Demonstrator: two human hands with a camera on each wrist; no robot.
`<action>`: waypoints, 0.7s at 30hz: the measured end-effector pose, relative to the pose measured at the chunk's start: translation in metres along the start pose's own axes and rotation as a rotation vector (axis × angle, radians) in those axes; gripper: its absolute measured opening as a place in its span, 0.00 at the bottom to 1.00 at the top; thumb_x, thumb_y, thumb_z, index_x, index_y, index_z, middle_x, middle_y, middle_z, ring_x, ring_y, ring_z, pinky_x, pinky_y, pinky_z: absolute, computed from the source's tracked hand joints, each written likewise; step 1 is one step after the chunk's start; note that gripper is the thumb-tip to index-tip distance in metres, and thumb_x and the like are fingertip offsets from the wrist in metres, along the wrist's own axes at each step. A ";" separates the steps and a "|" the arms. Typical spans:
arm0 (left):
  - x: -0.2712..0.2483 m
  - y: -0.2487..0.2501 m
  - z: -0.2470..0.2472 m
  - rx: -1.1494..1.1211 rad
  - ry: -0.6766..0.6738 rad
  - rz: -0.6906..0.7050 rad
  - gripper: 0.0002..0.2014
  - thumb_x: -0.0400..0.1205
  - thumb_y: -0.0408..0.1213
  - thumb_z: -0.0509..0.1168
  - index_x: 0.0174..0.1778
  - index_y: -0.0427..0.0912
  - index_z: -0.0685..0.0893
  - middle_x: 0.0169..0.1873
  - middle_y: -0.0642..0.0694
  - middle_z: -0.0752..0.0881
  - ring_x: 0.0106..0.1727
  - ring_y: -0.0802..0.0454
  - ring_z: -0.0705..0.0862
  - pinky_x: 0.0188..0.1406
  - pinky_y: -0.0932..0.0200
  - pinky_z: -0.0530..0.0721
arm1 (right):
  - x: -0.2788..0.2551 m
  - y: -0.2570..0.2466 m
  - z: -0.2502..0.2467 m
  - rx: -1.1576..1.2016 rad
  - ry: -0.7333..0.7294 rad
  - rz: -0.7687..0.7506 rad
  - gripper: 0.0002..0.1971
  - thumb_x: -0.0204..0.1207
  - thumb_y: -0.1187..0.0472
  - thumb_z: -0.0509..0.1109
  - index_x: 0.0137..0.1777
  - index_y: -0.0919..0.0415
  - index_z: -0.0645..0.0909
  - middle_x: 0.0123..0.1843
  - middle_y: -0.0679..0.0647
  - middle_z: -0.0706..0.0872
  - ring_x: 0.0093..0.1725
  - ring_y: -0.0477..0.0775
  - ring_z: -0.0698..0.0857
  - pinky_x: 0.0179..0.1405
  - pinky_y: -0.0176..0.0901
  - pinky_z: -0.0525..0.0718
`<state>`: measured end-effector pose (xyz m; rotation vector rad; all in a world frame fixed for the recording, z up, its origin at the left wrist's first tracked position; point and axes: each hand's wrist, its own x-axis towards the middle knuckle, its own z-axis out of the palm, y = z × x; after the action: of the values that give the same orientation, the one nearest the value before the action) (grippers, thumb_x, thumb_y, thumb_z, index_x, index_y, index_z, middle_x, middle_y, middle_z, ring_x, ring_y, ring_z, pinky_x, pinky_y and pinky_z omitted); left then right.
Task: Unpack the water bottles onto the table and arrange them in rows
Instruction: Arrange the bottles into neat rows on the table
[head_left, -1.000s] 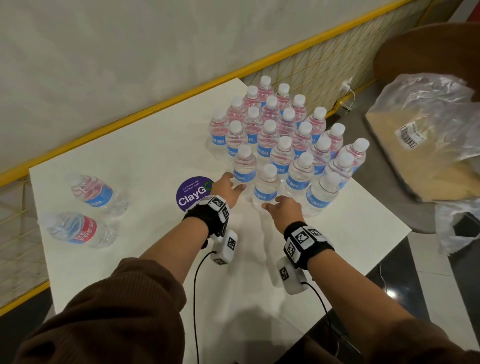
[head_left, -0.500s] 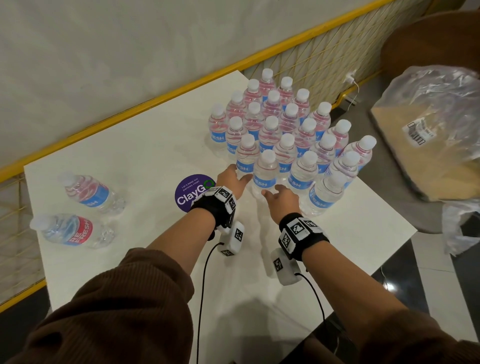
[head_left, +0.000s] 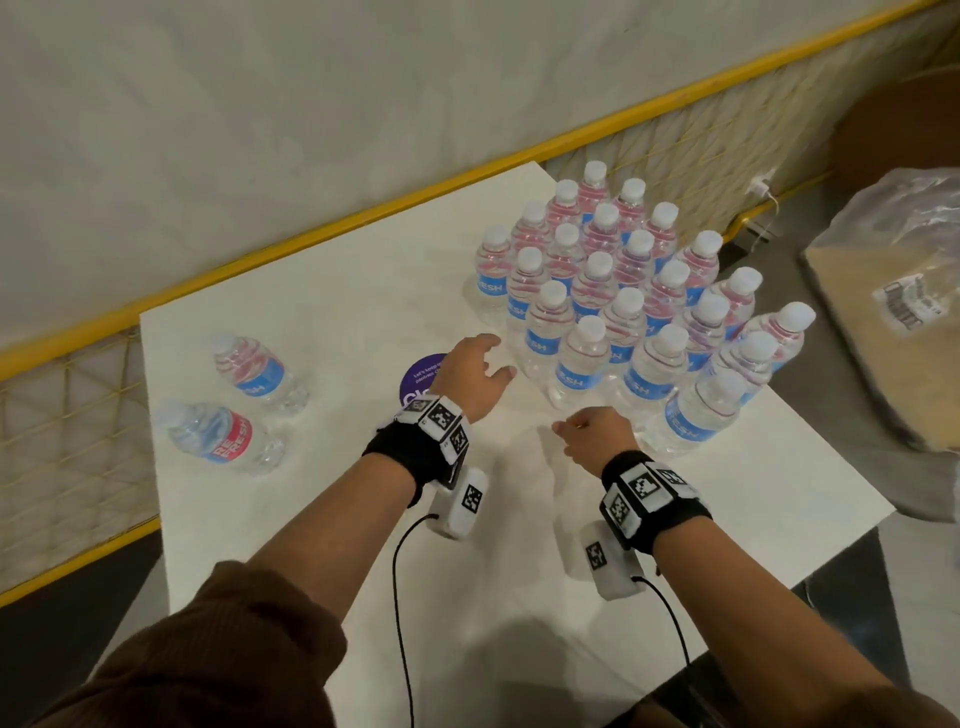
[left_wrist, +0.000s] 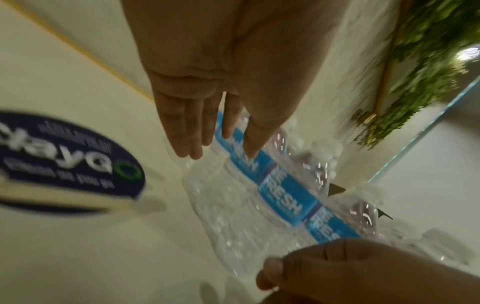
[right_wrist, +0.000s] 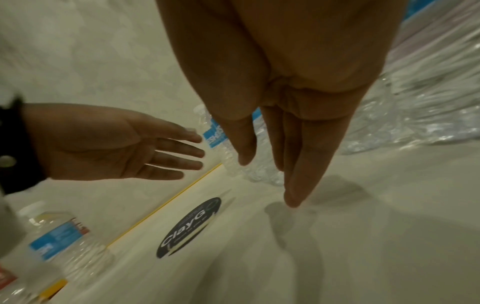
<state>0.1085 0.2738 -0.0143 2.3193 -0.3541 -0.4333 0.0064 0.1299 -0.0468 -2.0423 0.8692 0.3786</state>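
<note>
Several clear water bottles with white caps and blue labels stand upright in packed rows (head_left: 618, 291) on the right half of the white table (head_left: 332, 291). Two more bottles lie on their sides at the left, one with a blue label (head_left: 257, 371) and one showing a red label (head_left: 221, 436). My left hand (head_left: 470, 371) is open with straight fingers, just left of the nearest front-row bottle (head_left: 576, 364), not touching it. My right hand (head_left: 592, 434) hovers open just in front of the front row, fingers straight and pointing down at the table (right_wrist: 293, 197). Neither hand holds anything.
A round purple sticker (head_left: 421, 376) lies on the table, partly under my left wrist. A yellow rail (head_left: 597, 135) and wire mesh run behind the table. A clear plastic wrap over a cardboard tray (head_left: 893, 291) sits off the table's right edge.
Both hands have drawn back from the front-row bottles they were touching, and have spread a little apart. The camera view has shifted leftward.
</note>
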 end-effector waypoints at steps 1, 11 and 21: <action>-0.008 -0.009 -0.017 0.007 0.068 0.018 0.22 0.81 0.40 0.66 0.71 0.42 0.75 0.68 0.43 0.77 0.63 0.46 0.81 0.64 0.55 0.78 | -0.002 -0.003 0.005 -0.001 -0.008 -0.022 0.15 0.77 0.52 0.69 0.51 0.65 0.85 0.50 0.62 0.90 0.52 0.61 0.88 0.59 0.52 0.84; -0.106 -0.134 -0.152 0.522 0.839 -0.229 0.25 0.76 0.48 0.67 0.68 0.43 0.76 0.66 0.35 0.73 0.65 0.33 0.71 0.56 0.41 0.73 | -0.042 -0.046 0.050 0.002 -0.065 -0.205 0.06 0.74 0.56 0.73 0.46 0.56 0.82 0.51 0.60 0.89 0.54 0.61 0.87 0.58 0.56 0.85; -0.119 -0.113 -0.118 0.199 0.470 0.080 0.09 0.80 0.41 0.68 0.48 0.39 0.82 0.48 0.40 0.80 0.45 0.40 0.81 0.47 0.52 0.78 | -0.087 -0.052 0.080 -0.041 -0.130 -0.341 0.30 0.70 0.57 0.77 0.71 0.55 0.72 0.67 0.57 0.80 0.66 0.56 0.80 0.65 0.45 0.77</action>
<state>0.0632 0.4691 0.0088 2.4963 -0.2645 0.1983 -0.0150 0.2525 -0.0149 -2.1290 0.4264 0.3363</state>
